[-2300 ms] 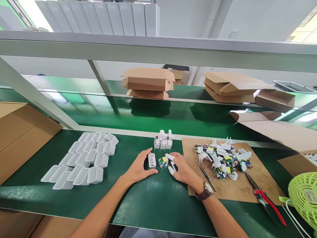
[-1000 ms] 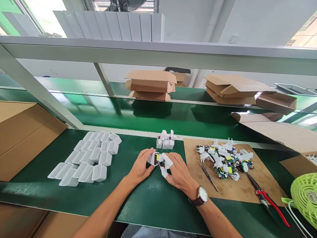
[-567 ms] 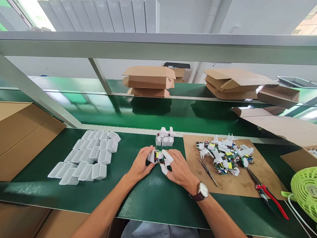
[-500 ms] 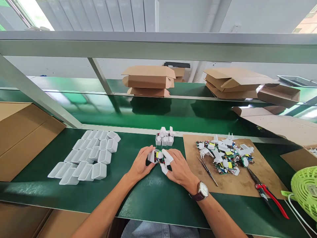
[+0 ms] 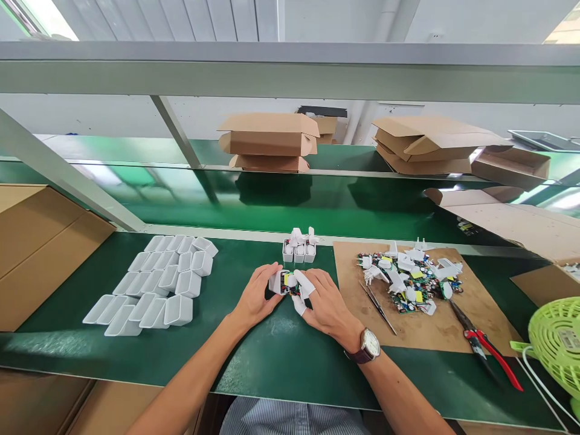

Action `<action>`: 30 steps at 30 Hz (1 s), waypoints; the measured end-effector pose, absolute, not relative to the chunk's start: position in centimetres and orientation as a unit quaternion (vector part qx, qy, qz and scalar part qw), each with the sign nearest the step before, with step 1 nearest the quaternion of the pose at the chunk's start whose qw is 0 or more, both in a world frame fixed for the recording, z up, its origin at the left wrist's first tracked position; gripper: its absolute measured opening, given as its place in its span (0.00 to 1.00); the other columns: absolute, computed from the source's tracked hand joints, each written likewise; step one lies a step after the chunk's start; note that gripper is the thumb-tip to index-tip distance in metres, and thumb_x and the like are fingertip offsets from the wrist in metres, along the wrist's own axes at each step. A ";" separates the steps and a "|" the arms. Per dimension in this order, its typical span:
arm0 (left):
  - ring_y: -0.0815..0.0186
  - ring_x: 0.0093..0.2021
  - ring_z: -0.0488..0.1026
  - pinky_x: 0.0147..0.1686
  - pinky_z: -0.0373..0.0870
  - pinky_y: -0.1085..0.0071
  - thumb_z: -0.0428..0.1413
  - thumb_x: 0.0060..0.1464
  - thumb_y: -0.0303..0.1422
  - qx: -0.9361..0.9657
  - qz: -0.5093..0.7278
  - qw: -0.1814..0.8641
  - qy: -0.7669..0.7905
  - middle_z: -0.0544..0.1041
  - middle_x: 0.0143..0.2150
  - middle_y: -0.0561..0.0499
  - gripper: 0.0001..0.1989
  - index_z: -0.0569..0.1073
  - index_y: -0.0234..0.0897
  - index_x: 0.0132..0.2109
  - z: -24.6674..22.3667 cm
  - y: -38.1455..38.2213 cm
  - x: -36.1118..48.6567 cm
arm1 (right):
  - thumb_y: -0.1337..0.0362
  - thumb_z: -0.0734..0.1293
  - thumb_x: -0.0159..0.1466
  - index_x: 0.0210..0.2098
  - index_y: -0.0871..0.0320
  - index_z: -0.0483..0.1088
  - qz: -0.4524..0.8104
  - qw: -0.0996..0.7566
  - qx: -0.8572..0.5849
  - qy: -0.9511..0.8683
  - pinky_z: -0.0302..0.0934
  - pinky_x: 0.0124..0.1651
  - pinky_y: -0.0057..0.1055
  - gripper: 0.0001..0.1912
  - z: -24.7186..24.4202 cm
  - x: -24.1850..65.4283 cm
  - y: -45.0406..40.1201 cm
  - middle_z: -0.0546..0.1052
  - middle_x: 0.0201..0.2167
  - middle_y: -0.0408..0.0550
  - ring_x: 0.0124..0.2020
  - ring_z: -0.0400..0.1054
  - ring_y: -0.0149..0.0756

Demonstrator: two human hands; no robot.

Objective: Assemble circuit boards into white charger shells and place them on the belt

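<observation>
My left hand (image 5: 255,296) is closed round a white plastic casing (image 5: 275,283) at the middle of the green table. Partly inside that casing sits a small circuit board (image 5: 287,281) with a yellow part on it. White finger covers are on the thumb and forefinger of my right hand (image 5: 325,302), which pinches the board's right end. Just beyond my hands stands a small group of white casings (image 5: 299,251) with parts sticking out of their tops. To the left lie rows of white casings (image 5: 154,284).
Circuit boards with white parts (image 5: 412,275) are heaped on a brown board (image 5: 435,338) at right, beside tweezers (image 5: 379,308) and red-handled pliers (image 5: 487,344). A green fan (image 5: 557,344) stands far right. Cardboard boxes (image 5: 269,136) rest on the shelf behind; another carton (image 5: 45,254) is at left.
The view has shifted slightly. My hands stay on the casing and the circuit board, with little visible movement between them.
</observation>
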State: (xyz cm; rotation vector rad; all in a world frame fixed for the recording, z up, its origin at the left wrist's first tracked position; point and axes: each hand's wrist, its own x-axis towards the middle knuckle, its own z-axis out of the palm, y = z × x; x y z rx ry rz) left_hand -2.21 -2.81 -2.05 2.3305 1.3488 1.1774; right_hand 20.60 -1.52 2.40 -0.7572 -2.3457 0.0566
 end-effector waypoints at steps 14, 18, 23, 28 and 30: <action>0.52 0.62 0.70 0.60 0.72 0.51 0.60 0.60 0.30 0.781 0.386 0.138 0.471 0.75 0.60 0.42 0.35 0.57 0.44 0.70 -2.7 -3.0 -2.1 | 0.74 0.62 0.65 0.66 0.65 0.58 0.025 0.323 -0.281 -0.903 0.68 0.53 0.52 0.30 2.3 20.1 -1.9 0.74 0.54 0.64 0.53 0.67 0.53; 0.53 0.64 0.71 0.61 0.72 0.50 0.59 0.60 0.30 0.778 0.389 0.257 0.421 0.72 0.65 0.40 0.40 0.50 0.45 0.73 -2.6 -3.3 -1.8 | 0.68 0.65 0.68 0.65 0.56 0.62 0.117 0.364 -0.308 -0.872 0.70 0.51 0.50 0.26 2.3 20.6 -1.8 0.77 0.49 0.57 0.50 0.70 0.49; 0.55 0.62 0.74 0.60 0.74 0.53 0.56 0.64 0.35 0.699 0.404 0.387 0.446 0.73 0.65 0.40 0.34 0.52 0.45 0.72 -2.1 -3.4 -1.6 | 0.69 0.62 0.70 0.61 0.52 0.67 0.225 0.363 -0.304 -0.852 0.68 0.61 0.48 0.21 1.3 21.3 -1.1 0.72 0.60 0.56 0.61 0.68 0.45; 0.53 0.65 0.71 0.63 0.71 0.52 0.59 0.63 0.39 0.642 0.449 0.438 0.441 0.73 0.65 0.37 0.33 0.57 0.43 0.70 -1.9 -3.4 -1.6 | 0.66 0.62 0.72 0.60 0.52 0.70 0.220 0.348 -0.276 -0.869 0.72 0.57 0.42 0.18 -0.9 20.8 -0.6 0.75 0.55 0.56 0.55 0.73 0.42; 0.53 0.65 0.72 0.61 0.73 0.52 0.61 0.61 0.39 0.632 0.452 0.440 0.450 0.73 0.65 0.37 0.34 0.58 0.43 0.70 -1.9 -3.4 -1.6 | 0.68 0.62 0.72 0.58 0.53 0.71 0.193 0.357 -0.277 -0.871 0.74 0.52 0.41 0.17 -1.3 20.6 -0.5 0.75 0.53 0.57 0.51 0.74 0.42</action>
